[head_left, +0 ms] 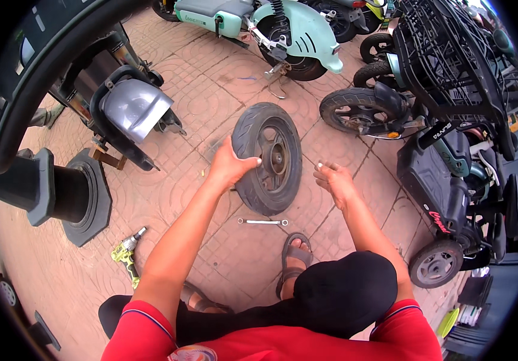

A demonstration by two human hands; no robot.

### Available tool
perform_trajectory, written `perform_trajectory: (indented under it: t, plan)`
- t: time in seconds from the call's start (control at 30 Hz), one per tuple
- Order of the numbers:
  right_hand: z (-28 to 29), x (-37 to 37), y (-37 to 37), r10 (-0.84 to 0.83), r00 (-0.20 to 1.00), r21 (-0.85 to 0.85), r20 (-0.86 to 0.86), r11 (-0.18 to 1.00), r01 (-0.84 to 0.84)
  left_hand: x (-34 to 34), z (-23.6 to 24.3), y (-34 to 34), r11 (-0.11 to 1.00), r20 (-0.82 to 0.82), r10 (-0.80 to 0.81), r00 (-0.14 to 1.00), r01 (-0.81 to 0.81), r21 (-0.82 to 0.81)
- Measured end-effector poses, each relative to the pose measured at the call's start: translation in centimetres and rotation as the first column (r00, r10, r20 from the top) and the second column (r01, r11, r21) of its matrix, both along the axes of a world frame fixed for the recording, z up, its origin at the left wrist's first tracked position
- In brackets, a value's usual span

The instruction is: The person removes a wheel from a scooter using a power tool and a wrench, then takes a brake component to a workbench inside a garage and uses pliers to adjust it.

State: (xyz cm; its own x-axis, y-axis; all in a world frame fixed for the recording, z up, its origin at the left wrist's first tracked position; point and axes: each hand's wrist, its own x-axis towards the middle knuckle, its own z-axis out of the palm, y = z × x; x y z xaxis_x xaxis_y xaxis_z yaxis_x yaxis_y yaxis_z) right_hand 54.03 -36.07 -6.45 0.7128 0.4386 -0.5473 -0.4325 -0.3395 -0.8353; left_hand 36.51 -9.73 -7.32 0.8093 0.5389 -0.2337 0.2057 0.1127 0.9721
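One stretch of reddish paving (192,90) is spreading before us, with a mint-green scooter (304,39) standing at its far side. A black-tyred wheel (277,157) is resting on the paving in front of us. Of our hands, the left hand (227,163) is gripping the wheel's left side, while the right hand (337,180) is hovering apart from it, half open, fingers bent, holding nothing we can see. A yellow-green power tool (126,255) is lying near our left forearm, a slim wrench (263,222) just below the wheel.
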Motion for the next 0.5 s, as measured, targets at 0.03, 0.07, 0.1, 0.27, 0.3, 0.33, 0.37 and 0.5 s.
perform_trajectory:
  t: [0.03, 0.07, 0.1, 0.27, 0.3, 0.33, 0.37, 0.5]
  plan:
    - [-1.5, -0.2, -1.7, 0.024, 0.998, -0.101, 0.060, 0.995, -0.018, -0.4, -0.6, 0.1, 1.000, -0.005, -0.012, 1.000, 0.012, -0.006]
    - [-3.0, -0.3, -3.6, 0.012, 0.998, -0.107, 0.057, 0.994, -0.006, -0.7, -1.1, 0.2, 0.999, 0.005, 0.026, 1.000, -0.026, -0.038]
    - [-4.7, -0.6, -5.1, 0.036, 0.991, -0.185, 0.128, 0.983, -0.012, -1.0, -1.4, 0.4, 0.996, 0.011, 0.069, 0.998, -0.068, -0.064]
    - [-12.0, -2.6, -9.4, -0.003, 0.998, -0.339, 0.062, 0.941, 0.024, -2.1, -2.2, 0.4, 1.000, 0.056, -0.016, 0.998, 0.016, 0.002]
    - [-12.9, -2.9, -9.5, -0.012, 0.999, -0.345, 0.047, 0.938, 0.028, -2.3, -2.2, 0.2, 0.999, 0.049, -0.036, 0.998, 0.035, 0.027]
    - [-13.3, -2.7, -9.5, 0.022, 0.993, -0.350, 0.117, 0.937, 0.020, -2.1, -0.9, -0.1, 0.995, 0.006, -0.073, 0.997, 0.072, 0.069]
    - [-13.7, -2.4, -9.6, 0.057, 0.981, -0.355, 0.186, 0.935, 0.013, -1.8, -0.8, -0.3, 0.994, 0.004, -0.084, 0.996, 0.084, 0.063]
    - [-12.5, 1.2, -7.8, 0.057, 0.922, -0.280, 0.382, 0.958, 0.056, -1.0, -0.1, -0.9, 0.970, 0.007, -0.165, 0.986, 0.160, 0.184]
